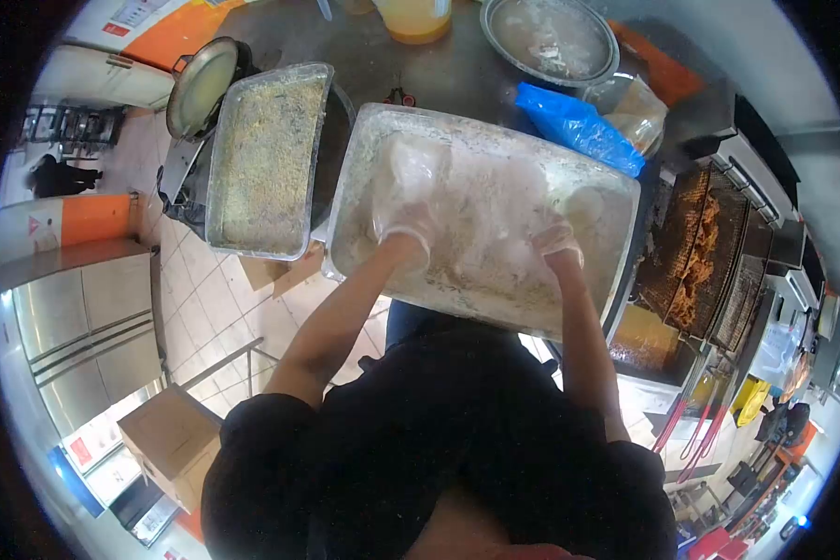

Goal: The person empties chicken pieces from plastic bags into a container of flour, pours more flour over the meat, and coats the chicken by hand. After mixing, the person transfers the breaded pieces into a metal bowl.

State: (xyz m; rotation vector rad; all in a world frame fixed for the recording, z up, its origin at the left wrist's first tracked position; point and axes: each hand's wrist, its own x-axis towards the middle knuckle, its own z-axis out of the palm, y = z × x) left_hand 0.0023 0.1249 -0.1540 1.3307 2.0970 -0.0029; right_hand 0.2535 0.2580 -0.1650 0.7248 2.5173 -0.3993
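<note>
A large clear tub (483, 122) of pale flour-like powder stands on the dark counter in front of me. My left hand (409, 191), in a clear loose glove, reaches into the tub's left half; its fingers blend into the whitish powder. On the tub's right side, my right hand (558, 237), gloved too, is down in the powder with its fingers buried or hidden. Whether either hand holds something cannot be made out. Left of the tub sits a second clear container (269, 159) with yellowish crumbs.
Behind the tub are a round metal bowl (551, 42), a blue plastic bag (579, 129) and a jug with orange liquid (415, 22). A pan (203, 89) stands at the left. Fryer baskets (700, 257) with fried food are at the right. A cardboard box (170, 437) stands lower left.
</note>
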